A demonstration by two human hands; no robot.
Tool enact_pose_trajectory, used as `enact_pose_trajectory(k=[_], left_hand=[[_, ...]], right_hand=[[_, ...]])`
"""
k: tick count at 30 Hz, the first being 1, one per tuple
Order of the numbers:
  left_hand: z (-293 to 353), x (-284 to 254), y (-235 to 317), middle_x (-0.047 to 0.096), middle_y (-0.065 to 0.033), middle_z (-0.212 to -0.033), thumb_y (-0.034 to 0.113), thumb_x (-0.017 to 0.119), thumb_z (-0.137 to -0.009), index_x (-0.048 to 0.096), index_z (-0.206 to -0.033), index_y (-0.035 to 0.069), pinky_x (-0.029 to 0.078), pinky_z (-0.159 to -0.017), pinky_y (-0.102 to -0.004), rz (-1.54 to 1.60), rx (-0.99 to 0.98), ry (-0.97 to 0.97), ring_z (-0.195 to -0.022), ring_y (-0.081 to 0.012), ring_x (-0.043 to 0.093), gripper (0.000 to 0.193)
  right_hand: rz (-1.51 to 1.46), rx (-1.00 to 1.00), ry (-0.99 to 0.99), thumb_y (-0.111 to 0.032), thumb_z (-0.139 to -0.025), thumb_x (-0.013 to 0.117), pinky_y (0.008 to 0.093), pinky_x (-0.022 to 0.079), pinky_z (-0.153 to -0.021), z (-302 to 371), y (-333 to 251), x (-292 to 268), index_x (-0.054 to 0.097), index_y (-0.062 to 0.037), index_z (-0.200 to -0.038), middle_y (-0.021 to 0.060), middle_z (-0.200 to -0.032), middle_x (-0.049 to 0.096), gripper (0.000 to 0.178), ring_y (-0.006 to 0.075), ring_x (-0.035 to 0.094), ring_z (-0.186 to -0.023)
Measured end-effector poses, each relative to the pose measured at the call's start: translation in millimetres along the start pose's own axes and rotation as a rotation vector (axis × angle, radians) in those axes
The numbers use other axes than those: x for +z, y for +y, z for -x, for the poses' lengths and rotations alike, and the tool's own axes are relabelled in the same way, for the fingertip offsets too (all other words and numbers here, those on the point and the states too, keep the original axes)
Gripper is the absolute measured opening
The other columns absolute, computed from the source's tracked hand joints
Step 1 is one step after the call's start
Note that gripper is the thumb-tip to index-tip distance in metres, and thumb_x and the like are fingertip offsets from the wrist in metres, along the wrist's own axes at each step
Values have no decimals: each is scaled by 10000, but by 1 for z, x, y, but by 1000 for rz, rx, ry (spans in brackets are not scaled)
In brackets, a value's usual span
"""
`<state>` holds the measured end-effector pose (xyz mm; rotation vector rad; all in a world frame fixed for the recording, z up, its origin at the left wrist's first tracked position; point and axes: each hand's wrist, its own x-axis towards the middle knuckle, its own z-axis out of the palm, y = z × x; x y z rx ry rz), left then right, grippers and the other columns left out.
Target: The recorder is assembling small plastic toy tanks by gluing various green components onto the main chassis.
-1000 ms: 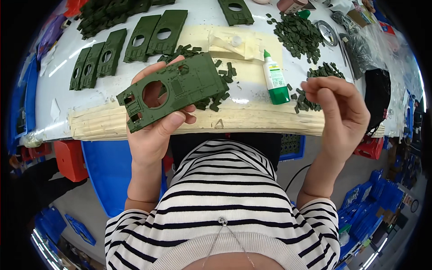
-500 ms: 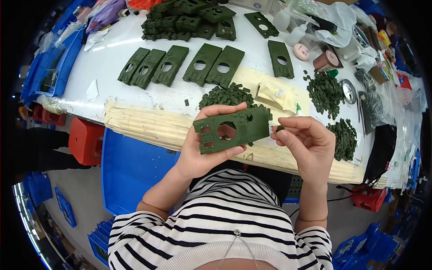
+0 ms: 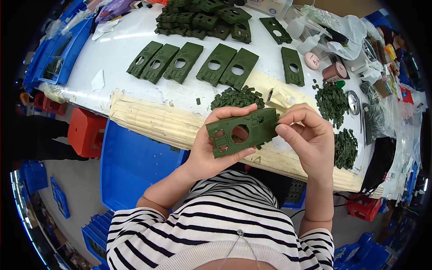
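Note:
My left hand (image 3: 200, 153) grips a dark green plastic toy tank hull (image 3: 264, 130), thumb along its near edge and fingers along its far edge. The hull has a large round hole and two smaller openings at its left end. My right hand (image 3: 310, 141) pinches with thumb and forefinger at the hull's right end. A small dark green piece (image 3: 277, 126) shows at those fingertips, mostly hidden by them. Beyond the hull lies a heap of small green pieces (image 3: 238, 96) on the table.
Several similar hulls (image 3: 183, 62) lie in a row, with a stack of more hulls (image 3: 198, 20) behind. Two further heaps (image 3: 330, 102) (image 3: 345, 148) of green pieces lie right. A pinkish-brown jar (image 3: 334, 72) and white squeeze bottles (image 3: 310, 43) stand far right. Wooden strips (image 3: 148, 120) line the front edge.
My right hand has brought the small green piece from beside the hull up to its right end. My left hand still holds the hull. The whole view has shifted slightly.

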<state>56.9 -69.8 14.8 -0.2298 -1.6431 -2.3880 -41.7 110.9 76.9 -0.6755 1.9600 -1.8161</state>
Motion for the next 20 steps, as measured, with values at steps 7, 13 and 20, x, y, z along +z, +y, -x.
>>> enact_pose_trajectory(k=[7,13,20], left_hand=[[2,-2,-2,427,-195,-1402,-58,708,-789,404,-1311,15,430,-1028,-328,-29,34,-6,-1267,-217,472,609],[2,-4,-3,427,-196,-1401,-47,708,-794,405,-1307,17,419,-1037,-336,-47,47,-9,-1278,-225,466,600],[3,-7,-3,410,-195,-1419,-39,717,-790,399,-1312,23,411,-1044,-338,-34,42,-25,-1291,-231,455,614]], right_hand=[[142,-42,-32,-72,-781,726,289,398,-900,-13,-2,9,702,-9,-849,92,-1076,556,96,148,511,-1029],[169,-77,-71,-79,-779,716,295,390,-926,-17,3,12,693,-10,-834,98,-1067,564,92,160,519,-1030],[144,-41,-65,-87,-781,712,302,390,-932,-18,3,16,692,-10,-832,105,-1067,569,94,165,523,-1028]])
